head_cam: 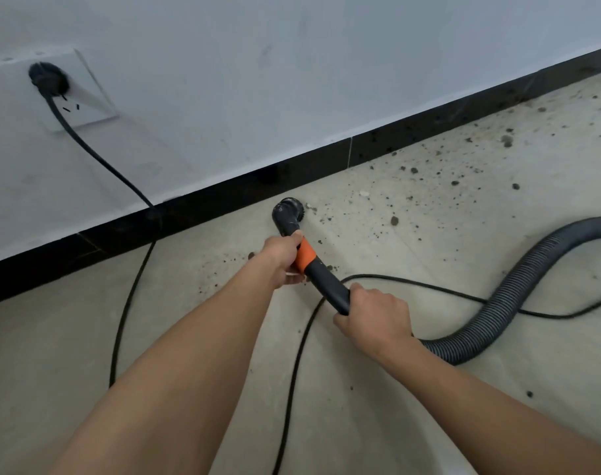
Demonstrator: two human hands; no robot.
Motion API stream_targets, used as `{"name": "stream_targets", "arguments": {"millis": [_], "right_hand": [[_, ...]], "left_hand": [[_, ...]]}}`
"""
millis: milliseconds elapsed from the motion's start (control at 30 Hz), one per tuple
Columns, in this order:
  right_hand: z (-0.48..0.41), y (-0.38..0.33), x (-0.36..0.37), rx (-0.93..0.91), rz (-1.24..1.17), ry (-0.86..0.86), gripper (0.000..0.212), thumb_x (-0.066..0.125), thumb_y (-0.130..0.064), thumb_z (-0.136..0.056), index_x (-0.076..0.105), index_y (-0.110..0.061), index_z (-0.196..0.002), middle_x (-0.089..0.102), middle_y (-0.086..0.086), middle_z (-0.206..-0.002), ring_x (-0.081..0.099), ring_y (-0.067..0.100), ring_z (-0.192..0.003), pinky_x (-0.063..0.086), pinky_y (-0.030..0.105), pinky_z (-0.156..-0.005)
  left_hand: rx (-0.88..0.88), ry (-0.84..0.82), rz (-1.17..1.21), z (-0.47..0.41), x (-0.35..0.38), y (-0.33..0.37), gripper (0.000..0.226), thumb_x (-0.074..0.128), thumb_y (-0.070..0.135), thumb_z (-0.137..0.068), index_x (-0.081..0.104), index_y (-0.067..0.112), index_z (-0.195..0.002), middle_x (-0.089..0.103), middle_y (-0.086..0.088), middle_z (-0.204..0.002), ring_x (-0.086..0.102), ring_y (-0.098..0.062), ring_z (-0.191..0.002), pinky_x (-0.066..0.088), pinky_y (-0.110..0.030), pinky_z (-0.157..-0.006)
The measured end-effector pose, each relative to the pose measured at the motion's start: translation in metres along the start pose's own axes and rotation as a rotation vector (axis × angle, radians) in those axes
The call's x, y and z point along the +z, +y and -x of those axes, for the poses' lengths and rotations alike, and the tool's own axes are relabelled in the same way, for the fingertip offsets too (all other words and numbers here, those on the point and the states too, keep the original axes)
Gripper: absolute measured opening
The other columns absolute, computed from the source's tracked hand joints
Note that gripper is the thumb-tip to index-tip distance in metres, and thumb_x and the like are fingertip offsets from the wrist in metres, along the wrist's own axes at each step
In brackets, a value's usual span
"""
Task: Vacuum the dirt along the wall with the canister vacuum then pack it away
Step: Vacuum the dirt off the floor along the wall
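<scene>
Nearest, two bare forearms reach forward over the pale tiled floor (69,337), and a black power cord (294,371) runs up between them from the bottom edge, bending right behind the right hand and trailing off toward the right edge. A second run of the cord crosses the floor to the left of the arms. The right hand (374,317) grips the rear end of the vacuum's dark rigid tube (328,286), fingers wrapped over it just where the ribbed grey hose (518,286) joins. The hose curls out to the right from under that wrist and rises in an S toward the right edge, lying across the cord. Further along, the left hand (280,258) holds the tube at its orange collar (305,256), thumb on top. Beyond that hand the tube ends in a round black brush nozzle (285,214), set down on the floor close to the black baseboard (223,197) but not touching it. Dark crumbs of dirt (506,140) lie scattered to the right of the nozzle, thickening along the baseboard toward the far right corner, with a thinner sprinkle beneath the left hand. Above the baseboard stands the white wall (292,80), where a black plug (49,77) sits in a white socket plate (90,111) at the upper left.
</scene>
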State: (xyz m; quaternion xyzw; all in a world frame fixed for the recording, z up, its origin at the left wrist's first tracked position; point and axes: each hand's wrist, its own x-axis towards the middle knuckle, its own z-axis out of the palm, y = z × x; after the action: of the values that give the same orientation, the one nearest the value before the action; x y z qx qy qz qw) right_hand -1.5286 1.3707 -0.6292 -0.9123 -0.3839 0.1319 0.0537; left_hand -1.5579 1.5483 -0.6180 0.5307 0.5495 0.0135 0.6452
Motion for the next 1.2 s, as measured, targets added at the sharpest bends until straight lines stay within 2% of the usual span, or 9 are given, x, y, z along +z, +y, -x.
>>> {"name": "stream_targets", "arguments": {"millis": [100,200,300,367,567,867,967,1033,1200], "right_hand": [[-0.004,0.015,-0.004,0.048,-0.005,0.015,0.033,0.055,-0.043,-0.089,0.054,-0.018,-0.111,0.066,0.003,-0.102,0.064,0.026,-0.093,0.035,0.032,-0.067],[-0.01,0.03,-0.008,0.098,-0.022,0.014,0.033,0.056,-0.043,-0.089,0.053,-0.018,-0.11,0.064,0.003,-0.097,0.063,0.026,-0.087,0.036,0.032,-0.067],[-0.013,0.045,-0.011,0.142,-0.025,0.014,0.03,0.055,-0.043,-0.089,0.05,-0.019,-0.105,0.054,0.0,-0.086,0.051,0.024,-0.076,0.036,0.031,-0.065],[-0.014,0.053,-0.013,0.166,-0.019,0.022,0.027,0.056,-0.043,-0.089,0.045,-0.02,-0.099,0.051,-0.001,-0.083,0.048,0.023,-0.073,0.036,0.031,-0.064],[-0.012,0.055,-0.012,0.172,-0.048,-0.017,0.026,0.057,-0.043,-0.086,0.048,-0.022,-0.098,0.053,-0.003,-0.081,0.052,0.021,-0.073,0.038,0.03,-0.065],[0.002,-0.034,0.001,-0.079,-0.128,-0.186,0.029,0.061,-0.043,-0.081,0.054,-0.02,-0.098,0.056,-0.001,-0.085,0.056,0.022,-0.075,0.044,0.029,-0.064],[0.015,-0.077,0.013,-0.158,-0.232,-0.333,0.029,0.065,-0.044,-0.079,0.052,-0.021,-0.093,0.054,-0.003,-0.08,0.058,0.019,-0.073,0.04,0.027,-0.055],[0.026,-0.104,0.021,-0.208,-0.281,-0.394,0.033,0.066,-0.046,-0.079,0.053,-0.021,-0.096,0.056,-0.002,-0.083,0.058,0.019,-0.074,0.041,0.027,-0.056],[0.062,-0.152,0.041,-0.326,-0.314,-0.444,0.034,0.063,-0.046,-0.083,0.05,-0.022,-0.101,0.054,-0.001,-0.09,0.052,0.021,-0.075,0.033,0.026,-0.051]], "left_hand": [[0.014,-0.035,-0.025,-0.003,0.022,0.011,0.036,0.051,0.038,-0.098,0.049,0.009,-0.119,0.062,-0.015,-0.109,0.063,-0.028,-0.088,0.049,-0.036,-0.055],[0.03,-0.071,-0.048,-0.006,0.043,0.021,0.033,0.05,0.038,-0.099,0.049,0.01,-0.116,0.062,-0.011,-0.099,0.062,-0.025,-0.082,0.048,-0.035,-0.052],[0.051,-0.104,-0.084,-0.011,0.063,0.028,0.034,0.05,0.039,-0.099,0.049,0.01,-0.116,0.061,-0.013,-0.102,0.062,-0.026,-0.084,0.049,-0.035,-0.056],[0.058,-0.121,-0.084,-0.012,0.075,0.031,0.032,0.05,0.038,-0.099,0.049,0.01,-0.114,0.06,-0.011,-0.096,0.061,-0.025,-0.081,0.051,-0.035,-0.06],[0.075,-0.116,-0.106,-0.011,0.076,0.026,0.033,0.05,0.037,-0.099,0.049,0.01,-0.118,0.059,-0.011,-0.094,0.061,-0.026,-0.081,0.053,-0.036,-0.061],[0.005,0.079,-0.034,0.008,-0.045,-0.015,0.037,0.052,0.038,-0.097,0.05,0.008,-0.12,0.06,-0.012,-0.1,0.061,-0.026,-0.082,0.048,-0.036,-0.058],[-0.023,0.129,-0.023,0.02,-0.094,-0.036,0.037,0.052,0.037,-0.098,0.051,0.007,-0.118,0.061,-0.014,-0.103,0.061,-0.028,-0.085,0.05,-0.038,-0.065],[-0.041,0.16,-0.025,0.029,-0.125,-0.051,0.035,0.053,0.037,-0.097,0.053,0.007,-0.115,0.061,-0.014,-0.099,0.061,-0.028,-0.084,0.051,-0.039,-0.067],[-0.101,0.15,-0.019,0.053,-0.188,-0.086,0.032,0.053,0.038,-0.097,0.058,0.007,-0.105,0.063,-0.016,-0.104,0.06,-0.029,-0.089,0.049,-0.038,-0.064]]}}
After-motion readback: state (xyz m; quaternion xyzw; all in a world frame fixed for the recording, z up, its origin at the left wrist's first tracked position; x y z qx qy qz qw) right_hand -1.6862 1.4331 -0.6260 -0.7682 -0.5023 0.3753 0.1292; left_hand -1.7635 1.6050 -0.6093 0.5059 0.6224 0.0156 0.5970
